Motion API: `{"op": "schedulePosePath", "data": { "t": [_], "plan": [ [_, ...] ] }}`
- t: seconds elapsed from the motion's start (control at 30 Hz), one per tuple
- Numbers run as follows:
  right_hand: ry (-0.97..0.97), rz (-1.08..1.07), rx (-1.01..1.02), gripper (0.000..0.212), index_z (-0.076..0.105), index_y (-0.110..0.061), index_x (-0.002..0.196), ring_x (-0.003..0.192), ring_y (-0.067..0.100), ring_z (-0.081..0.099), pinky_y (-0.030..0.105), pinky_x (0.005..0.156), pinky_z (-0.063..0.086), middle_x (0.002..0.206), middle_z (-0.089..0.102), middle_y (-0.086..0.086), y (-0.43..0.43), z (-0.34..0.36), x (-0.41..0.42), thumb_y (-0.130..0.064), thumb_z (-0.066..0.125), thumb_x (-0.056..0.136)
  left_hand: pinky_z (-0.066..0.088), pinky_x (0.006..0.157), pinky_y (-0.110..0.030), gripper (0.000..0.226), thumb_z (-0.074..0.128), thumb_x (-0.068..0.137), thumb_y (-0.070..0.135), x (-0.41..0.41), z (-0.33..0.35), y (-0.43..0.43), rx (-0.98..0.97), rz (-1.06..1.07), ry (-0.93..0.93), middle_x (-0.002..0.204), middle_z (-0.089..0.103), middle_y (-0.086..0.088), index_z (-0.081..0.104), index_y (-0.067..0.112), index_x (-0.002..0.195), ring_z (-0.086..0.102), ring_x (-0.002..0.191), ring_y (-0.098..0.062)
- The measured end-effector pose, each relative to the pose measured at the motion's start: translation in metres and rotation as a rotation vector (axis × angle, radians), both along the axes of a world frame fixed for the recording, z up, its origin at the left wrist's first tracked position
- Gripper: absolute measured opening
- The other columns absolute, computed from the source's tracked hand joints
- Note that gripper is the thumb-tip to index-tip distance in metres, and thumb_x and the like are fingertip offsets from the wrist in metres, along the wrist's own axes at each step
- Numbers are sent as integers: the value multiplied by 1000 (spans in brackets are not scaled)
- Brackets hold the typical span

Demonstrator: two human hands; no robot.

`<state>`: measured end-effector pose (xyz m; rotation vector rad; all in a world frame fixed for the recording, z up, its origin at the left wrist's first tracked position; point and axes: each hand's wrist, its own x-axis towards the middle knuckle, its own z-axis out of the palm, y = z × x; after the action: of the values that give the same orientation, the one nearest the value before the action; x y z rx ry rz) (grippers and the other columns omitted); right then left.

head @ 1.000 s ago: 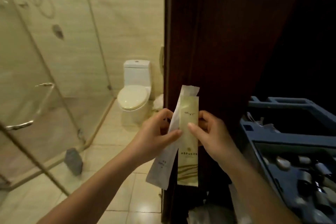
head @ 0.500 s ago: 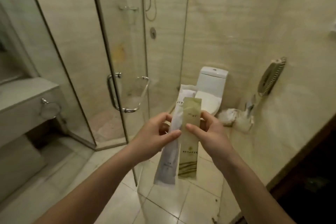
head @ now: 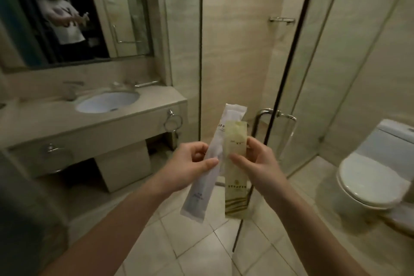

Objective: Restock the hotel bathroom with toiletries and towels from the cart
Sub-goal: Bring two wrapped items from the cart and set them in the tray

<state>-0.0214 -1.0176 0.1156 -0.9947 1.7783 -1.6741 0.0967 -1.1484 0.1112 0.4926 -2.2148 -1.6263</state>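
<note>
Holding two long sealed packets upright at chest height, above the tiled floor (head: pixel 201 251). Left hand (head: pixel 188 163) pinches the white packet (head: pixel 208 163), thumb on its front, fingers curled behind. Right hand (head: pixel 257 163) pinches the green packet (head: pixel 235 188) the same way. Packets overlap near their upper halves. Sink (head: pixel 107 102) to the left, toilet (head: pixel 371 177) to the right, glass shower door (head: pixel 291 74) behind.
</note>
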Motion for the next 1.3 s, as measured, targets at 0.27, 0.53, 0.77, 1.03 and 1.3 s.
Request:
{"op": "schedulePosePath", "data": {
  "t": [0.27, 0.53, 0.77, 1.03, 1.3],
  "plan": [
    [7, 251, 26, 22, 59, -25, 108, 92, 6, 66, 30, 77, 57, 103, 67, -6, -131, -5, -25, -11, 55, 91, 54, 67, -18, 17, 64, 85, 11, 11, -4, -96, -7, 320, 28, 95, 70, -5, 64, 8, 102, 69, 83, -10],
    [69, 346, -19, 28, 55, -40, 103, 92, 3, 64, 25, 74, 56, 101, 66, -11, -264, -3, -86, -15, 55, 92, 52, 67, -13, 14, 63, 86, 21, -38, -4, -204, -36, 518, -18, 97, 69, 8, 61, 27, 98, 66, 87, 0],
    [60, 410, -57, 33, 47, -49, 98, 92, 5, 65, 21, 65, 55, 102, 65, -12, -367, 1, -138, -17, 50, 95, 56, 76, -24, 17, 63, 86, 16, -90, -5, -292, -38, 611, -3, 99, 69, -1, 62, 13, 103, 67, 92, -12],
    [146, 374, 45, 21, 51, -35, 109, 91, 8, 63, 24, 64, 54, 103, 64, -9, -479, -5, -174, -21, 53, 93, 53, 66, -13, 12, 62, 87, 17, -107, -19, -395, -49, 691, -26, 97, 67, 8, 60, 20, 99, 64, 88, -2],
    [229, 343, 94, 15, 62, -28, 105, 82, 16, 65, 33, 68, 55, 92, 66, -3, -609, -8, -197, -22, 56, 93, 54, 71, -19, 10, 62, 87, 19, -107, -21, -553, -89, 714, -46, 95, 69, 7, 61, 16, 98, 66, 88, -5]
  ]
}}
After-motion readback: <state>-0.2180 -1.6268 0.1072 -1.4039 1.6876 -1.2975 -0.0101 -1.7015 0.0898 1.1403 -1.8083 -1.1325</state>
